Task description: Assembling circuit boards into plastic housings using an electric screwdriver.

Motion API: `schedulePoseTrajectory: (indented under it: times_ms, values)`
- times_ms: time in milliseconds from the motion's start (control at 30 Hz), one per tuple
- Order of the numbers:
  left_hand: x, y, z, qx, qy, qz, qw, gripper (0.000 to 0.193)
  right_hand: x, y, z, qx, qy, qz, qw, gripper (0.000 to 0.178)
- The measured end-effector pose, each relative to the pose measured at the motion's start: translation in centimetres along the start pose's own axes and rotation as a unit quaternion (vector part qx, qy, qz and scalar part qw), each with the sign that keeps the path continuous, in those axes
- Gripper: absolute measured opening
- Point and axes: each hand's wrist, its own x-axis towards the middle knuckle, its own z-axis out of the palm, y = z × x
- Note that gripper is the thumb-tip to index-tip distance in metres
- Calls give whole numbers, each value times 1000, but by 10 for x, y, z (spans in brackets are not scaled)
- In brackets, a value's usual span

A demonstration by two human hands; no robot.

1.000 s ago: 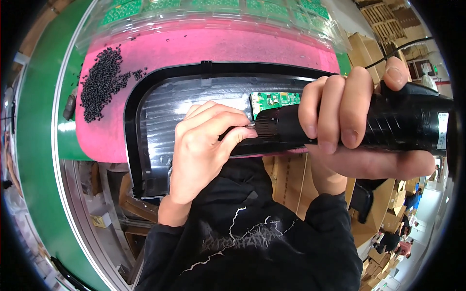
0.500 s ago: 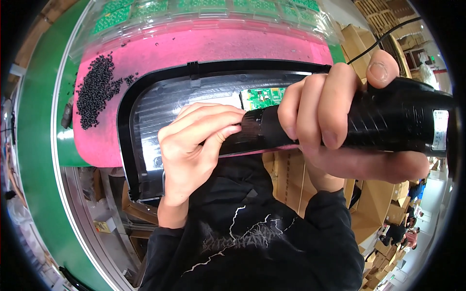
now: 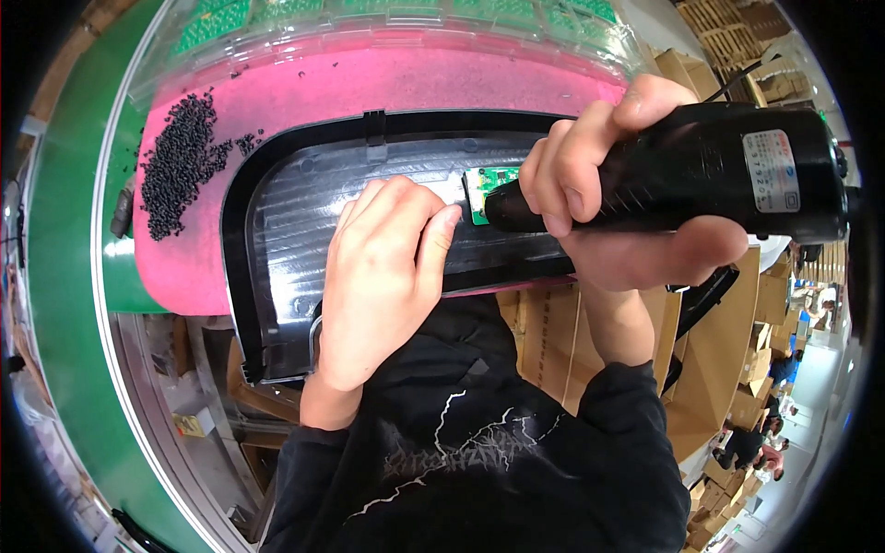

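Observation:
A black electric screwdriver (image 3: 687,170) lies nearly level in my right hand (image 3: 581,170), whose fingers and thumb wrap its body. Its tapered front end is over a small green circuit board (image 3: 496,177), covering part of it; the bit's tip is hidden. The board sits inside a large, shallow black plastic housing (image 3: 304,194) with a raised rim. Left of the board, my left hand (image 3: 383,267) is over the housing with curled fingers and the thumb along the index finger. Its fingertips are mostly hidden, and so is anything they may hold.
A pile of small black parts, seemingly screws, (image 3: 180,166) lies on the pink mat (image 3: 267,97), left of the housing. Clear plastic trays (image 3: 369,26) with green boards stand at the back. Cardboard boxes (image 3: 553,341) are below and right of the table edge; people are far off at right.
My left hand has come away from the screwdriver's front end, down and slightly left. The screwdriver has swung its front end down onto the board, with its rear end raised in the picture.

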Motion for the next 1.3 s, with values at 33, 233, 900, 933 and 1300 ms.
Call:
schedulePoseTrajectory:
  times_ms: [33, 233, 900, 933, 1300]
  values:
    - [1, 1, 0, 0, 1, -3, 1000, 9, 2, 4, -3, 26, -50, -16, 998, 91]
    - [1, 1, 2, 5, 17, 14, 1000, 7, 13, 13, -15, 35, -235, -52, 970, 95]
    - [-2, 4, -7, -82, -8, 93, 992, 19, 5, -32, -9, 150, -150, -151, 966, 76]
    - [-1, 4, -6, -83, -11, 94, 992, 19, 4, -33, -9, 146, -150, -151, 966, 76]
    - [3, 8, -3, -43, -79, 76, 993, 31, 1, -41, -21, 91, -145, -163, 972, 79]
